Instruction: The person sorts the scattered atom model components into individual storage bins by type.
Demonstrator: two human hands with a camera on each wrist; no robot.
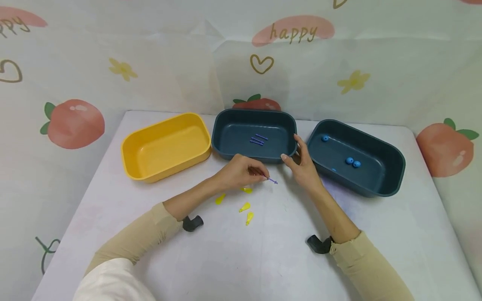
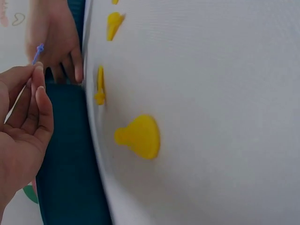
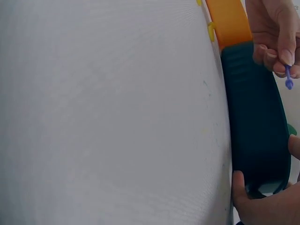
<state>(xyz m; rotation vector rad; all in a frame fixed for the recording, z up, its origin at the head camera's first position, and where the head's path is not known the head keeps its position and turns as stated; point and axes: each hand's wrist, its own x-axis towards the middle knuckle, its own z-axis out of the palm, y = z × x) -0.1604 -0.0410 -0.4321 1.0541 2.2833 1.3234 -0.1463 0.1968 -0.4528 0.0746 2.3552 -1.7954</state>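
Left fingers point(image 1: 260, 166) pinching a purple stick point(image 1: 273, 181), yellow pieces point(image 1: 245, 207) nearby; right fingers point(image 1: 302, 147) holding the middle bin point(image 1: 234, 140) by its end

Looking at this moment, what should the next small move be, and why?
Probably lift the left hand over the near rim of the middle bin and lower its purple stick inside: the hand pinches it just in front of that bin, where similar purple sticks lie.

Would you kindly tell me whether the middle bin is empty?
Not empty: the middle bin has purple sticks lying on its floor.
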